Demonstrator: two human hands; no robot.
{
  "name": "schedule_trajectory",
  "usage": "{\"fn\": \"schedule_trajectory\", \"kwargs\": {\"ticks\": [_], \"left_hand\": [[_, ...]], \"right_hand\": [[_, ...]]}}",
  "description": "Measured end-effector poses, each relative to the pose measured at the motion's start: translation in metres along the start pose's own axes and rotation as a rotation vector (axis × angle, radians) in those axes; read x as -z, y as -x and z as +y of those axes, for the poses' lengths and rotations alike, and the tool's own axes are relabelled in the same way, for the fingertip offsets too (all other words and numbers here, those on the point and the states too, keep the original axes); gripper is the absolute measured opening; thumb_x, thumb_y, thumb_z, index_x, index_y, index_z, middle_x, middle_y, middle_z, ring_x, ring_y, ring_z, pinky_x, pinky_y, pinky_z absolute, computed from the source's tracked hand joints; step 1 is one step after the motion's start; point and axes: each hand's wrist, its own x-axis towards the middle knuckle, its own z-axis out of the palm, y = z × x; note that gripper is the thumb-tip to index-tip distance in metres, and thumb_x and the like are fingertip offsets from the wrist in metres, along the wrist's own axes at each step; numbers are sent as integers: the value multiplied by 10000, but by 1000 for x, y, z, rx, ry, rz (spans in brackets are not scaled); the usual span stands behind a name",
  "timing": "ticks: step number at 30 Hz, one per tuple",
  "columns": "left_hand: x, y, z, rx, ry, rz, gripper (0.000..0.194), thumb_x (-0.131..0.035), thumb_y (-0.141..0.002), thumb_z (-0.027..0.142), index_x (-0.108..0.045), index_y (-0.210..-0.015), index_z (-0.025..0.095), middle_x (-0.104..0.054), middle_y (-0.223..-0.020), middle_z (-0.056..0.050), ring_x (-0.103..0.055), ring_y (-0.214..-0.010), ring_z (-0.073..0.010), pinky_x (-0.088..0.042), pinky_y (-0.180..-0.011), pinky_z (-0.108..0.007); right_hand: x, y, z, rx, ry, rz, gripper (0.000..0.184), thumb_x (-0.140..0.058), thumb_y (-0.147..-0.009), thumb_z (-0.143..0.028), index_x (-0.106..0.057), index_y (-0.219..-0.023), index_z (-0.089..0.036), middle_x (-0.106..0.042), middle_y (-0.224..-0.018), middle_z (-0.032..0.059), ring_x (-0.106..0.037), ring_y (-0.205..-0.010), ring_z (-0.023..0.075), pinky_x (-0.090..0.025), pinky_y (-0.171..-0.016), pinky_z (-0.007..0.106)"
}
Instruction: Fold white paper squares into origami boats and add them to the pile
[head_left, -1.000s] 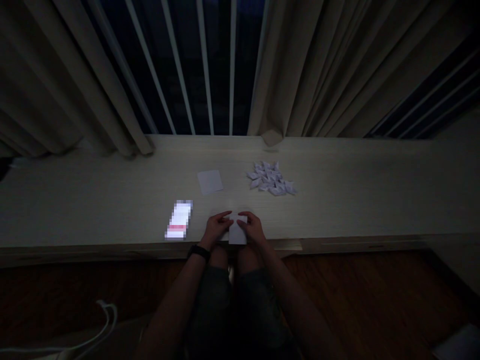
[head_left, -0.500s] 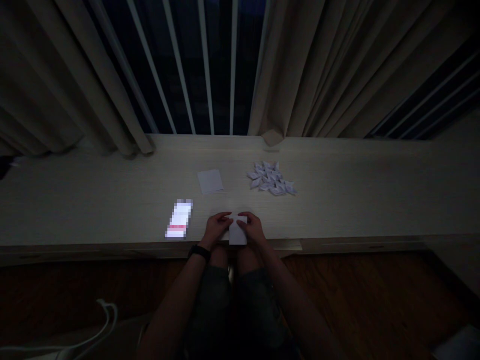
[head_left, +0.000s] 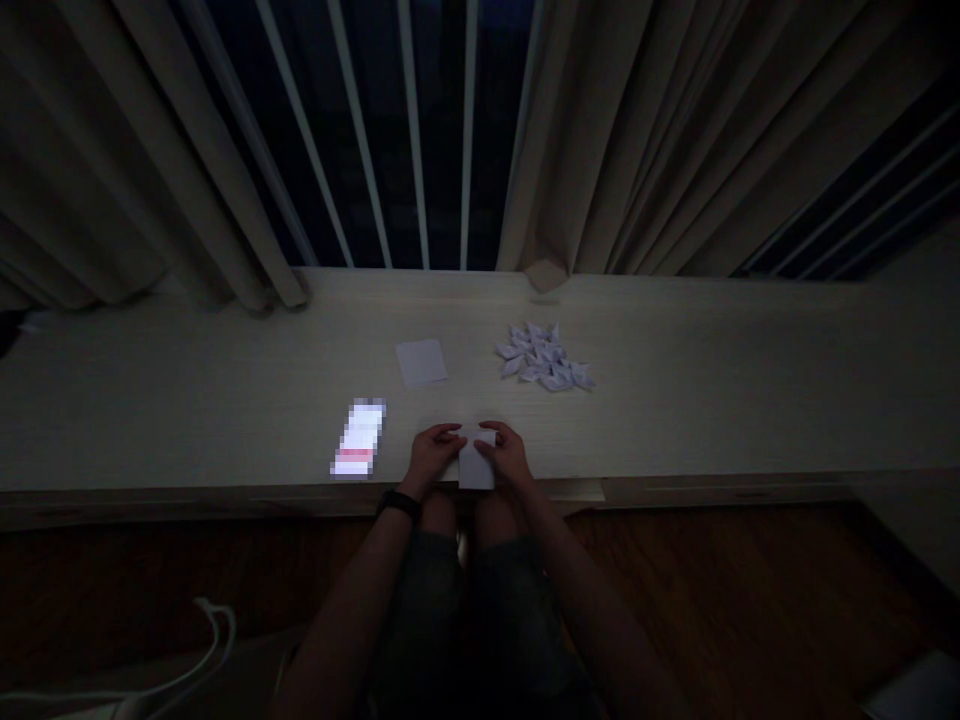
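Note:
A small white sheet of paper [head_left: 476, 470] is held at the near edge of the pale tabletop [head_left: 675, 400]. My left hand [head_left: 433, 452] pinches its upper left corner, a black band round the wrist. On the other side my right hand [head_left: 510, 455] grips the upper right part, thumb on the face of the sheet and fingers curled behind. Beyond my hands lies a flat stack of square white paper [head_left: 421, 362]. To its right sits a cluster of several small folded paper pieces [head_left: 541, 360], pointed like little boats.
A lit phone [head_left: 360, 438], its screen blurred, lies left of my hands. Curtains [head_left: 592, 150] and a barred window [head_left: 405, 130] stand behind the tabletop. A white cable [head_left: 217, 630] hangs at the lower left. My knees are under the front edge.
Almost nothing differs. Both hands keep their hold on the sheet, with only a slight shift of the right fingers at its top edge.

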Motion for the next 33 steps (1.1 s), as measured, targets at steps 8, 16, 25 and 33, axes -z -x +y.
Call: {"fn": "schedule_trajectory", "kwargs": {"ticks": [8,16,25,33], "left_hand": [[-9,-15,-7,89,24,157,351,-782,-564,309,-677,-836,113,-655,-626,-36,-611,-561,-142,-524,-555,-269],[-15,-26,-15,155,13,240,277,-769,-541,225,-662,-779,132,-687,-686,-59,-649,-606,-158,-530,-567,-259],[-14,-23,-5,161,0,185,267,-783,-543,263,-661,-739,130,-689,-678,-66,-642,-596,-156,-511,-551,-249],[1,-15,5,143,-294,67,194,-795,-529,259,-684,-651,157,-654,-545,-46,-595,-493,-150,-426,-496,-245]], "right_hand": [[-3,-9,1,118,241,136,488,-631,-738,-397,-551,-1170,-185,-684,-901,60,-637,-798,208,-530,-727,360],[7,16,-9,502,815,-152,369,-472,-899,-297,-566,-1253,-246,-492,-1373,52,-328,-1348,242,-279,-1100,488],[5,22,-12,532,977,-196,381,-442,-925,-273,-537,-1291,-229,-494,-1371,61,-282,-1371,257,-233,-1119,514],[3,21,-6,516,985,-189,391,-481,-903,-288,-538,-1288,-259,-498,-1367,48,-299,-1361,282,-233,-1105,541]]}}
